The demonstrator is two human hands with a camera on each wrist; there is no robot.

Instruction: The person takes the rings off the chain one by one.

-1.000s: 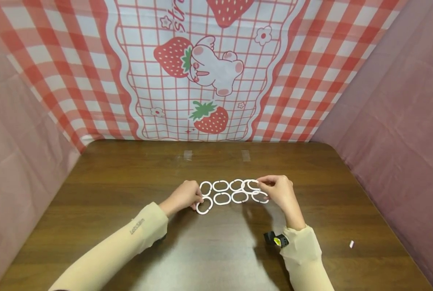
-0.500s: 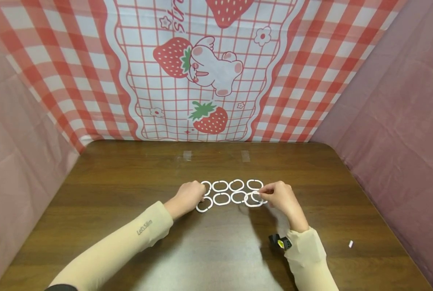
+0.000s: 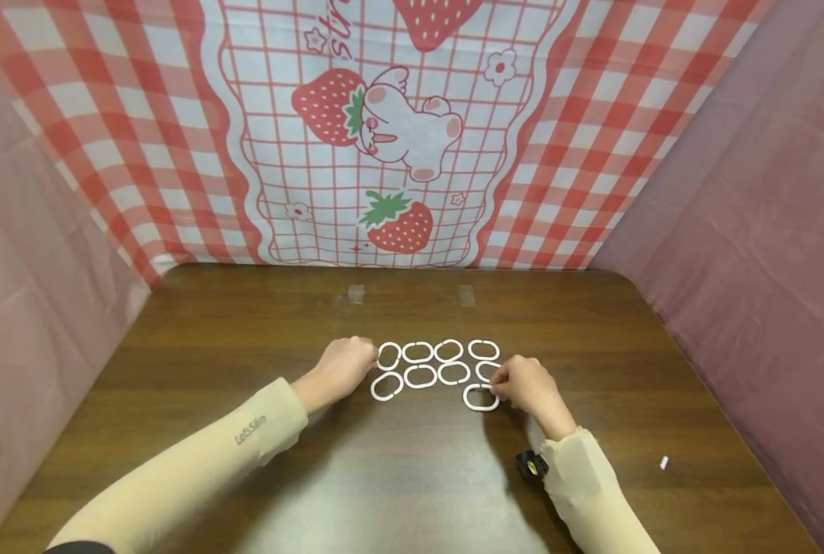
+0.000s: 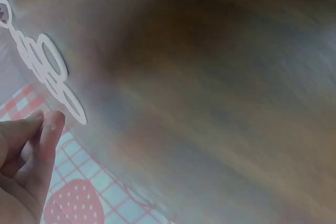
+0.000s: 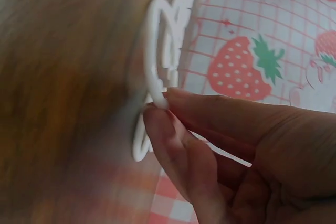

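My right hand [image 3: 532,387] pinches one end of a white shower curtain ring [image 3: 479,410] between thumb and fingertips. This ring is in front of the right end of two rows of similar rings. In the right wrist view the pinched ring [image 5: 151,51] is tilted on edge, with other rings behind it. My left hand [image 3: 345,365] is at the left end of the rows, beside the far-left ring [image 3: 389,344]. Its fingers are loosely curled, and the left wrist view shows a gap between fingertips and rings. The near row's rightmost ring [image 3: 477,372] is partly hidden by my right fingers.
The rings lie on a brown wooden table [image 3: 398,477]. Two bits of clear tape [image 3: 466,295] are stuck near its back edge, and a small white piece [image 3: 664,462] lies at the right. A strawberry-patterned cloth [image 3: 412,154] hangs behind, with pink cloth at both sides.
My right hand has brought its ring from the far row toward me, past the near row. My left hand has gone from the near-left ring to the far-left one, then drawn back left.
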